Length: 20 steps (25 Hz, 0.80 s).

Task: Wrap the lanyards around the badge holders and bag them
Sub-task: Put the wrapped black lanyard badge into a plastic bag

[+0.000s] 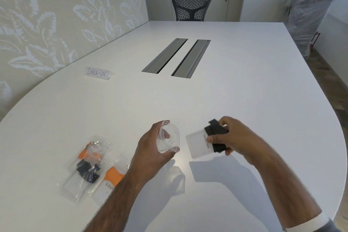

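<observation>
Head view: nearer than the "CHECK-IN" sign (98, 73), left hand (150, 149) grips a clear bag (169, 139), right hand (237, 137) pinches a lanyard-wrapped badge holder (197, 145); a bagged badge (111, 184) reads "V.Koh".

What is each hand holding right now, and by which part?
The left hand grips the clear bag by one side; the right hand pinches the badge holder at the end wrapped in black lanyard.

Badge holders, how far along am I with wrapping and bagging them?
Done: about three bagged sets lie at left. In hand: the left hand holds an open clear bag, the right hand a badge holder wrapped in its black lanyard. Left: slide it in and seal.
</observation>
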{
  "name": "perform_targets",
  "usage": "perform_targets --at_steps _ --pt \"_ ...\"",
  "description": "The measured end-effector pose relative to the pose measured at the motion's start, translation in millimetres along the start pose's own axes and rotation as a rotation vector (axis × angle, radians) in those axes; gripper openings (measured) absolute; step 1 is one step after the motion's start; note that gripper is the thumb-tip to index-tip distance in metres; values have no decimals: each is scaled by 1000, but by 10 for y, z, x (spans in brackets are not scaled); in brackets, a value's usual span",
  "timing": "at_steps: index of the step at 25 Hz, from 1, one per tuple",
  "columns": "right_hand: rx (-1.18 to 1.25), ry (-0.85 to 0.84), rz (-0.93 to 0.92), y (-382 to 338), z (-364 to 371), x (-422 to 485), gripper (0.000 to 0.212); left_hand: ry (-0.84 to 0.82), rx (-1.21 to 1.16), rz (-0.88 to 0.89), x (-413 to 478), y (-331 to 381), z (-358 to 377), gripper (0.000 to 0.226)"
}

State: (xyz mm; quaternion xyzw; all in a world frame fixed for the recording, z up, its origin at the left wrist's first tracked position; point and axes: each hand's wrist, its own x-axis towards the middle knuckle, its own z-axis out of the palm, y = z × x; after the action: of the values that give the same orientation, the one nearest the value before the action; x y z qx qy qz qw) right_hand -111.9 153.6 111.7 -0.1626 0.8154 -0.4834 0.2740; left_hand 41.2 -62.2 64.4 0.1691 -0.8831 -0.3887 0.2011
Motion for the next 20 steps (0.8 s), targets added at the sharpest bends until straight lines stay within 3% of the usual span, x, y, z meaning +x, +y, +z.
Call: perform_targets --at_steps 5,8,12,20 --pt "179 84 -169 -398 73 -209 41 -10 77 30 25 -33 18 75" --pt "82 115 -222 -509 228 -290 43 -21 92 31 42 0 38 78" --pt "-81 137 -251 -553 367 -309 32 -38 111 69 53 28 9 82" --pt "-137 107 -240 -584 576 -330 28 -29 280 150 50 186 -62 77"
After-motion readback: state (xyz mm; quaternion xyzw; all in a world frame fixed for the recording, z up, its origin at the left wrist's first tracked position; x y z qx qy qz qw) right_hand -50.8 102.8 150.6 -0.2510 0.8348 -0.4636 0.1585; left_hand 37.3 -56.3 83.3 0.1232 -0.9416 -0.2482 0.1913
